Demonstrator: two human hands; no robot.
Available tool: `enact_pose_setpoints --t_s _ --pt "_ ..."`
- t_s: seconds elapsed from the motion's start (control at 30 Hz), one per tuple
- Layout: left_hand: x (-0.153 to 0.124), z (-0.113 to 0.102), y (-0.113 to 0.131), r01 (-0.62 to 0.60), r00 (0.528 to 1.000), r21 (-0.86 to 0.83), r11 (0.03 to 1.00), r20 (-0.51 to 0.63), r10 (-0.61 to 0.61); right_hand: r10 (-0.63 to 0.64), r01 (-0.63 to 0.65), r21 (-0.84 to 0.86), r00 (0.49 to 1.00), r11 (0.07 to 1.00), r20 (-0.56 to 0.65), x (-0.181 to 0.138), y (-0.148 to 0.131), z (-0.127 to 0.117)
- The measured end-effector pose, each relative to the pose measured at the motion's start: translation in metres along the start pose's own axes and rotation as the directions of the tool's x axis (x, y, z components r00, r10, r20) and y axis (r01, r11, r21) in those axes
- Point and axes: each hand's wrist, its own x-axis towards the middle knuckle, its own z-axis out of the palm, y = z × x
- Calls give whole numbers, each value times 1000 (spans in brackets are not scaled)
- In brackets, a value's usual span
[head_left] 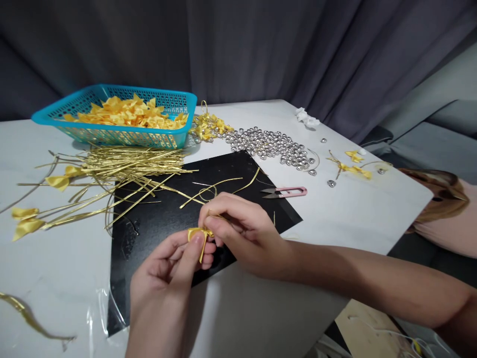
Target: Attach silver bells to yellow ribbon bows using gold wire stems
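Observation:
My left hand (pixel 169 266) pinches a small yellow ribbon bow (pixel 196 233) between thumb and fingers, just above a black sheet (pixel 156 223). My right hand (pixel 238 231) is closed beside it, its fingertips pinching a thin gold wire tie (pixel 213 190) at the bow's middle. The wire loops up and away over the black sheet. Both hands meet at the bow.
A blue basket (pixel 112 134) of yellow ribbon pieces stands at the back left. Loose gold wire ties (pixel 122 166) lie in front of it. Silver beads (pixel 272 146) are heaped at the back right, pink snips (pixel 285 192) beside the sheet. Finished bows (pixel 352 166) lie at the right edge.

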Motion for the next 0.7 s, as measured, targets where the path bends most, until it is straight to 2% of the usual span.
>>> enact_pose_setpoints --t_s 0.17,0.43,0.7 --pt "-2 2 1 -7 1000 -9 1000 13 7 -21 21 -23 1000 1000 14 1 0 0" --pt "-2 4 2 7 999 -27 1000 -32 -8 -30 30 -46 1000 998 3 0 -1 -1" --pt "-2 2 1 4 1000 -21 1000 -8 -4 -102 104 -103 994 989 26 0 0 -3"
